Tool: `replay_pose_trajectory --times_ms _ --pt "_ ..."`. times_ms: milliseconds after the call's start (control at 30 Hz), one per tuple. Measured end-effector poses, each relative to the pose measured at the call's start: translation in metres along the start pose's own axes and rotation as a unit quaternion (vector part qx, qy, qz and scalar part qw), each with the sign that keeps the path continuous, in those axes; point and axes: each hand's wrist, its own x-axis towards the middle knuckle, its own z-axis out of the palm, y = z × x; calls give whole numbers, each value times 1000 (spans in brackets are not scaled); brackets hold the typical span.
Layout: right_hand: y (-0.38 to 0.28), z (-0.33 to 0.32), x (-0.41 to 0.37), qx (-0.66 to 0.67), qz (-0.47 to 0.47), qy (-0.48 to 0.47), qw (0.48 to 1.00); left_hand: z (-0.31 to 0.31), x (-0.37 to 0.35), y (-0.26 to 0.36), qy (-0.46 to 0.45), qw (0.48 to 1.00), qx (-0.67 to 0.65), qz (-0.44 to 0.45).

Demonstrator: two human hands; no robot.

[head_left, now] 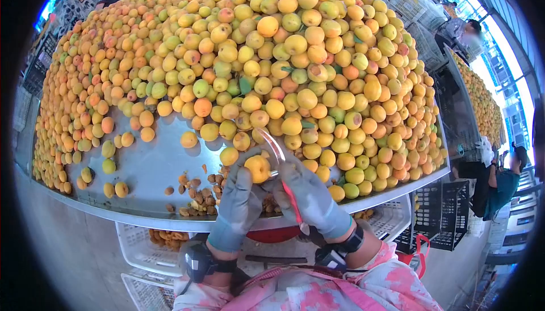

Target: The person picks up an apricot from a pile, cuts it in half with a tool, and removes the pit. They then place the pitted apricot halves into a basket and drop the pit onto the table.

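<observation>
Head view: both hands in grey gloves, held over the near edge of the steel bench. Left hand has its grip clenched round one apricot, fingers cupping it from below and from the side. Right hand has its grip closed on a knife with a curved blade and a red handle; the blade arcs over the fruit, its tip just beside the apricot's top. I cannot tell whether the edge is touching the skin.

Risks, as I judge them:
- The blade sits very near the left glove's fingertips. A slip on the round, smooth fruit would send the edge into the glove.
- The fruit is held in the air with no support under it. A loose hold or a hard push could drop it past the bench edge toward the red basin or the white crate below.
- The apricot pile slopes steeply right behind the hands, so a bump from an elbow or the knife could start fruit rolling onto the pits lying near the bench edge, or off it.
- Other people work well apart, at the far sides.
</observation>
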Motion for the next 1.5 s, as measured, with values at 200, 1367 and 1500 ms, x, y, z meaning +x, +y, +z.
replay_pose_trajectory --times_ms 200,1367,1500 --pt "11 -2 -3 -347 -94 113 926 11 4 5 29 999 13 18" --pt "17 -11 14 -526 -138 55 838 -5 1 32 7 959 282 18" --pt "28 -9 16 -547 -215 114 801 -6 3 15 57 994 84 -34"
